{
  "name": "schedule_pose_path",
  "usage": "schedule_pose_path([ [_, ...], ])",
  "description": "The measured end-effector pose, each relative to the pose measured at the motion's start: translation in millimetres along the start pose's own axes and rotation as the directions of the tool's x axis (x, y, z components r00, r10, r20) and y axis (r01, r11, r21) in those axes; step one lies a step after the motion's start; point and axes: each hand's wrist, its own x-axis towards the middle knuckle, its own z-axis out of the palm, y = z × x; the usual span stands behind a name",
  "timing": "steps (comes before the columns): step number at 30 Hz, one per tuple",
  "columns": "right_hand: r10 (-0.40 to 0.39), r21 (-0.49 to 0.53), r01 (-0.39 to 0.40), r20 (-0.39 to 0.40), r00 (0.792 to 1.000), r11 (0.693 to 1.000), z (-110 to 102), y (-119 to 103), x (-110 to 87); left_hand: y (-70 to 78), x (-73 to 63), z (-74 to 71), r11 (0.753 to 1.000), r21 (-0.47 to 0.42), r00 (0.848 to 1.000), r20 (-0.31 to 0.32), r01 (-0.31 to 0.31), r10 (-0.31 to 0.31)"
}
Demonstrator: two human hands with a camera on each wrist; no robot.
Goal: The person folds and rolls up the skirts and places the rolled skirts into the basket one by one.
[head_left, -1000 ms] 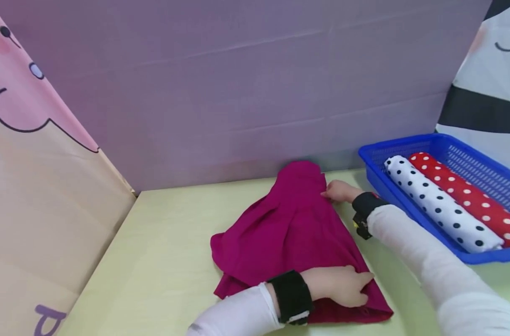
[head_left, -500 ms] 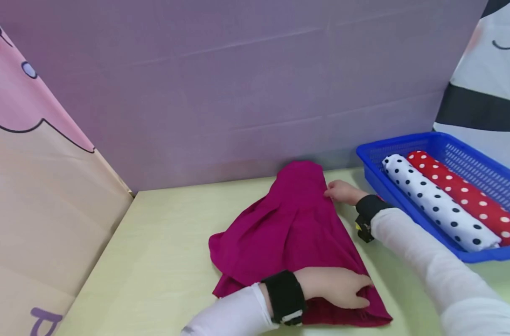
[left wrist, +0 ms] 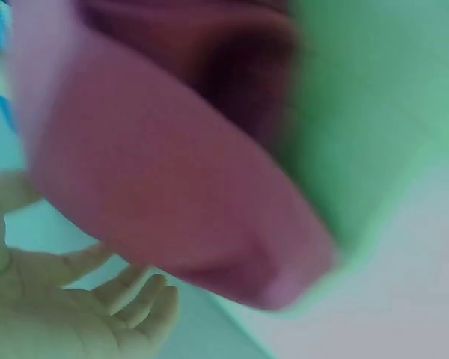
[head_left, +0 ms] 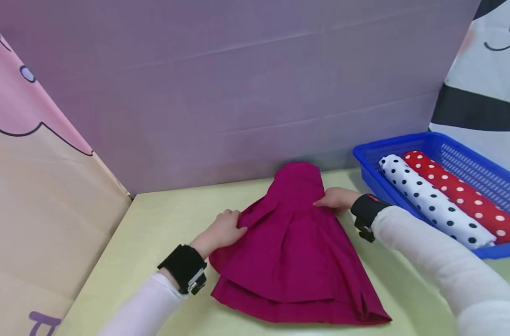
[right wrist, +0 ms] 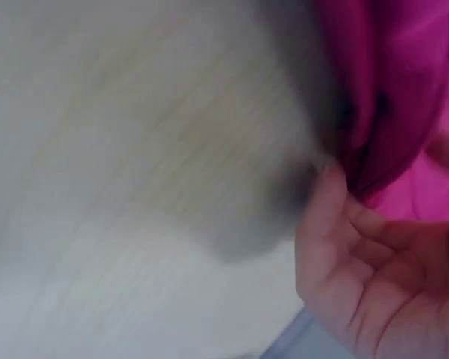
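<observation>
A magenta dress point(head_left: 296, 252) with a pleated skirt lies on the pale yellow table, folded lengthwise. Its narrow top points to the wall and its wide hem faces me. At the left side of the skirt is my left hand point(head_left: 223, 228); the left wrist view shows its loose, spread fingers point(left wrist: 138, 295) right at the cloth's edge. My right hand point(head_left: 338, 198) pinches the dress at the right edge of the waist. In the right wrist view its curled fingers point(right wrist: 325, 202) go to the underside of the cloth, with the thumb across on the other side.
To the right stands a blue plastic basket point(head_left: 366, 163) holding a white roll with black dots point(head_left: 433, 198) and a red roll with white dots point(head_left: 464, 191). A purple-grey wall point(head_left: 238, 93) closes off the back; a printed panel point(head_left: 49, 210) stands along the left.
My left hand has left the lower right hem for the skirt's left side, uncovering the front hem. The right hand has shifted slightly toward me, from the dress's edge further onto the waist.
</observation>
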Motion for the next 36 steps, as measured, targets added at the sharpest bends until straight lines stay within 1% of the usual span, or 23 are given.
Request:
schedule_pose_path([
  [1, 0.028, 0.072, -0.03, 0.04, 0.999, 0.997, -2.3, -14.9, -17.2, -8.2, -0.3, 0.0, 0.999, -0.017, 0.999, 0.02, 0.042, -0.042],
  [2, 0.088, 0.121, -0.098, 0.086, 0.992, 0.988, -5.3, -33.0, -34.0, -14.7, -0.9, 0.5, 0.997, -0.04, 0.997, 0.046, 0.065, -0.063],
  [3, 0.086, 0.153, -0.102, 0.106, 0.991, 0.983, -5.3, -40.6, -42.3, -19.4, -1.6, 1.6, 0.993, -0.075, 0.994, 0.079, 0.086, -0.08],
  [6, 0.074, 0.146, -0.087, 0.09, 0.993, 0.985, -2.6, -51.5, -53.1, -25.4, -4.1, 5.9, 0.978, -0.173, 0.982, 0.167, 0.115, -0.086],
  [8, 0.081, 0.114, -0.086, 0.048, 0.996, 0.99, 1.0, -52.8, -51.9, -25.2, -5.6, 8.2, 0.975, -0.19, 0.978, 0.195, 0.115, -0.078],
  [14, 0.03, -0.022, -0.031, -0.065, 0.997, 0.999, 6.0, -46.4, -41.7, -21.9, -8.5, 0.5, 0.998, -0.014, 0.992, 0.113, 0.065, -0.063],
  [16, 0.014, -0.053, -0.018, -0.085, 0.996, 0.998, 5.8, -47.2, -41.2, -23.2, -10.0, -5.4, 0.995, -0.026, 0.989, 0.116, 0.091, -0.088],
  [17, 0.011, -0.065, -0.017, -0.092, 0.996, 0.998, 5.6, -47.8, -41.3, -23.8, -11.2, -8.0, 0.99, -0.072, 0.985, 0.134, 0.121, -0.11],
  [18, 0.013, -0.063, -0.019, -0.098, 0.995, 0.998, 5.5, -48.5, -41.6, -24.8, -12.8, -10.5, 0.978, -0.137, 0.976, 0.171, 0.159, -0.135],
  [19, 0.018, -0.058, -0.024, -0.105, 0.994, 0.998, 5.8, -48.9, -41.8, -26.3, -14.5, -12.3, 0.956, -0.213, 0.963, 0.217, 0.204, -0.157],
  [20, 0.02, -0.058, -0.027, -0.112, 0.994, 0.998, 6.3, -48.4, -41.4, -28.9, -15.8, -12.7, 0.922, -0.291, 0.945, 0.279, 0.255, -0.173],
  [22, 0.022, -0.055, -0.029, -0.121, 0.992, 0.998, 7.5, -48.0, -41.8, -33.7, -19.6, -12.1, 0.834, -0.414, 0.89, 0.417, 0.365, -0.182],
  [23, 0.026, -0.055, -0.033, -0.123, 0.992, 0.998, 8.4, -46.1, -39.4, -35.8, -21.8, -10.7, 0.798, -0.445, 0.861, 0.478, 0.407, -0.173],
  [24, 0.037, -0.057, -0.044, -0.122, 0.992, 0.997, 9.3, -43.4, -35.4, -38.0, -23.9, -8.2, 0.773, -0.462, 0.835, 0.528, 0.436, -0.155],
  [25, 0.036, -0.066, -0.045, -0.123, 0.992, 0.997, 11.2, -37.3, -28.4, -39.5, -26.1, -5.3, 0.761, -0.466, 0.813, 0.565, 0.452, -0.137],
  [27, 0.008, -0.097, -0.02, -0.129, 0.992, 0.995, 17.4, -22.8, -12.4, -39.0, -31.7, 1.3, 0.77, -0.439, 0.775, 0.622, 0.463, -0.111],
  [28, -0.035, -0.124, 0.016, -0.153, 0.988, 0.992, 23.0, -5.1, 5.4, -37.3, -34.8, 5.2, 0.782, -0.421, 0.764, 0.637, 0.459, -0.105],
  [30, -0.146, -0.203, 0.101, -0.22, 0.965, 0.974, 36.1, 32.3, 42.0, -31.5, -40.9, 13.2, 0.816, -0.379, 0.756, 0.647, 0.436, -0.103],
  [31, -0.216, -0.25, 0.151, -0.255, 0.942, 0.956, 41.4, 47.4, 55.0, -27.5, -43.6, 16.4, 0.839, -0.349, 0.751, 0.652, 0.418, -0.103],
  [33, -0.26, -0.317, 0.167, -0.277, 0.925, 0.934, 44.1, 51.6, 60.8, -18.4, -48.1, 21.4, 0.881, -0.288, 0.754, 0.647, 0.375, -0.109],
  [34, -0.252, -0.33, 0.154, -0.28, 0.927, 0.931, 42.6, 51.2, 62.1, -13.5, -50.0, 22.2, 0.902, -0.253, 0.766, 0.631, 0.35, -0.121],
  [35, -0.241, -0.342, 0.142, -0.269, 0.932, 0.929, 38.6, 34.6, 44.9, -8.9, -51.0, 21.9, 0.921, -0.213, 0.776, 0.617, 0.325, -0.131],
  [36, -0.204, -0.341, 0.113, -0.246, 0.948, 0.933, 32.5, 16.5, 28.1, -5.1, -51.1, 20.7, 0.936, -0.174, 0.783, 0.605, 0.305, -0.142],
])
